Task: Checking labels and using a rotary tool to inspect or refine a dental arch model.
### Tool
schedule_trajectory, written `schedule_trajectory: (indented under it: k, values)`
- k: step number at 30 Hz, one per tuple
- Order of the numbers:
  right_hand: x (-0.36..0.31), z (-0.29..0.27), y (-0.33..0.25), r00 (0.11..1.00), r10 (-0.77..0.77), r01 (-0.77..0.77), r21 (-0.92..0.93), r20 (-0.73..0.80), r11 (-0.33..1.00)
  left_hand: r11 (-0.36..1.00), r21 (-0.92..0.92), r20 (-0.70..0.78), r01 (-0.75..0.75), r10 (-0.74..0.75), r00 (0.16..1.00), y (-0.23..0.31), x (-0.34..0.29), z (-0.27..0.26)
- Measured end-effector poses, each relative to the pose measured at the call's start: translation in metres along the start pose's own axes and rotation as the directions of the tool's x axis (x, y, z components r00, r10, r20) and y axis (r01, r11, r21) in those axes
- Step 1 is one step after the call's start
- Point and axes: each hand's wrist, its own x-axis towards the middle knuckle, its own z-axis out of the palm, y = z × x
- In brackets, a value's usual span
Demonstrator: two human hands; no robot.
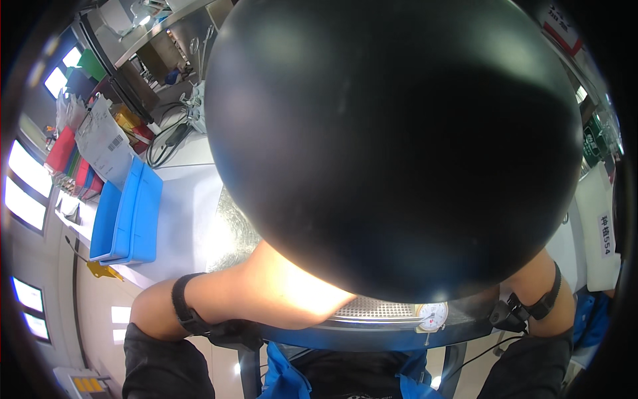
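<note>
The white desk (pixel 183 206) stands in a bright room, with a person close against its near edge, dark sleeves (pixel 163 362) ending around the elbows. At that edge a round, white-faced gauge (pixel 433 317) sits just beside a perforated metal strip (pixel 385 308). The left forearm (pixel 279 286) and right forearm (pixel 533 276) disappear behind a big black dome (pixel 392 153), which looms over the desk's middle. It hides the left hand and right hand, so I can't tell whether their fingers are spread, closed or clamped on anything. Left of the dome shows a shiny metal sheet (pixel 232 233). Blue bins (pixel 145 214) stand along the desk's left edge; farther back, black cables (pixel 176 136) lie near its far left corner. Beyond glow windows (pixel 30 165).
</note>
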Motion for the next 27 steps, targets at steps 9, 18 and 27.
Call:
schedule_trajectory:
  k: [9,18,27]
  values:
    - [-0.004,0.005,0.002,0.999,0.036,-0.035,0.017,-0.026,0.999,0.996,-0.069,-0.021,0.053,-0.055,0.998,0.002,-0.003,0.001]
    - [-0.010,0.012,0.002,0.999,0.009,-0.014,-0.103,-0.051,0.995,0.970,-0.172,-0.047,0.170,-0.180,0.982,0.009,0.005,-0.006]
    - [-0.007,0.002,0.001,1.000,0.019,-0.019,-0.021,-0.019,1.000,0.992,-0.044,0.050,0.114,-0.112,0.992,0.010,0.005,-0.008]
